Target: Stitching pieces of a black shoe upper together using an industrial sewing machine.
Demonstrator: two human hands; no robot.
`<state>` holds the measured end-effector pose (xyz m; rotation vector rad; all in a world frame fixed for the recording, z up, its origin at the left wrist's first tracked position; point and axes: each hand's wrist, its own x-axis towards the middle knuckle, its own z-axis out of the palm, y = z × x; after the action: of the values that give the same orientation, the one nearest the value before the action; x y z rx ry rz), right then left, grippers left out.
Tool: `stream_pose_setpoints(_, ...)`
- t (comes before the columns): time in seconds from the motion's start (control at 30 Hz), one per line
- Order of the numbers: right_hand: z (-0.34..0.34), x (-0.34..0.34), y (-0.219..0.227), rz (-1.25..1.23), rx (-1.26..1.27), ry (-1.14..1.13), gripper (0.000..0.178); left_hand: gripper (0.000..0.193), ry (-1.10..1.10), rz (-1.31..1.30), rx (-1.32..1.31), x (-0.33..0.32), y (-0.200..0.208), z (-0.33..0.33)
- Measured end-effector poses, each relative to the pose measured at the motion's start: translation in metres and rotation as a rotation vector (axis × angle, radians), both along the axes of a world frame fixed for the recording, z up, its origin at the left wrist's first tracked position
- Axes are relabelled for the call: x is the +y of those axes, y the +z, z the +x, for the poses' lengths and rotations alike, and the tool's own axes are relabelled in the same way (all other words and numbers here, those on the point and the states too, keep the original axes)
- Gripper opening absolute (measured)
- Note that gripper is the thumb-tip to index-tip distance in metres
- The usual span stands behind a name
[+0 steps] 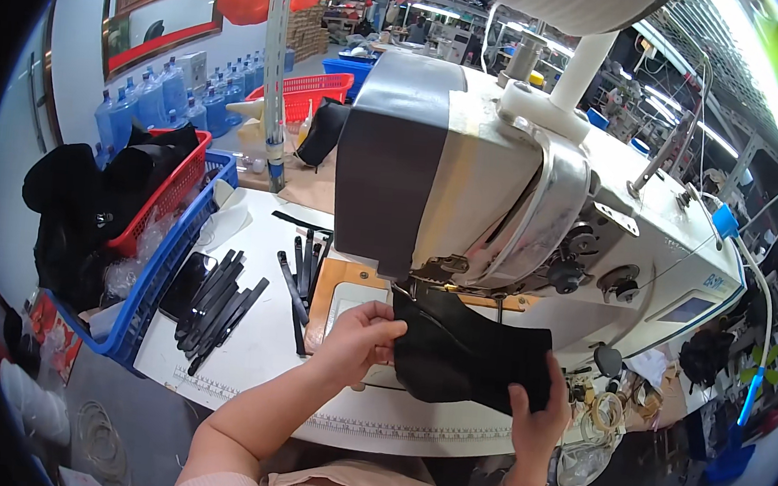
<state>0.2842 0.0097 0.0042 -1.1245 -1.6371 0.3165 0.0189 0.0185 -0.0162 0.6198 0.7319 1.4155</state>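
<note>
Below the sewing machine head [474, 172] hangs a black fabric piece shaped like a boot upper [476, 357], with a seam or slit along its upper left. My left hand [362, 341] pinches its left edge, thumb on top, close to the needle area. At the opposite end my right hand [540, 415] grips the lower right edge, thumb in front and fingers behind. The far edge of the upper lies near the presser foot, and whether the needle is in it cannot be seen. Left of my left hand, several black strips [221, 312] lie bunched on the white table [256, 389].
More black strips [296, 281] rest beside the tan machine plate [322, 316]. A dark phone [188, 279] lies by a blue crate [148, 301]. A red basket [167, 191] holds black pieces. Tape rolls [607, 410] and clutter sit to the right; a metal post [277, 94] stands behind.
</note>
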Motion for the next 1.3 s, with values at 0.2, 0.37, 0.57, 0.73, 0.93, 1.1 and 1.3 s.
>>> stream_pose_setpoints(0.2,-0.014,0.022,0.022,0.006,0.008,-0.044,0.029,0.012,0.108,-0.076,0.206,0.026,0.022,-0.008)
stream_pose_setpoints(0.37,0.007,0.029,0.033,-0.072,-0.142,0.135,0.024,0.014,0.008,0.009,0.258,0.015,0.011,-0.011)
stream_pose_setpoints(0.57,0.016,0.022,0.016,0.012,-0.108,0.207,0.026,0.022,0.079,-0.002,0.175,0.000,0.002,-0.003)
stream_pose_setpoints(0.73,0.016,0.030,0.015,-0.014,-0.122,0.226,0.026,0.023,0.098,0.070,0.361,0.019,0.013,-0.014)
stream_pose_setpoints(0.93,0.013,0.031,0.017,-0.041,-0.087,0.180,0.024,0.009,0.068,-0.004,0.282,0.017,0.014,-0.012)
stream_pose_setpoints(1.1,0.005,0.047,0.026,-0.094,0.001,0.159,0.023,0.013,0.110,0.012,0.323,0.027,0.019,-0.016)
stream_pose_setpoints(1.3,0.005,0.056,0.027,-0.081,-0.009,0.184,0.022,0.019,0.121,0.044,0.297,0.024,0.015,-0.015)
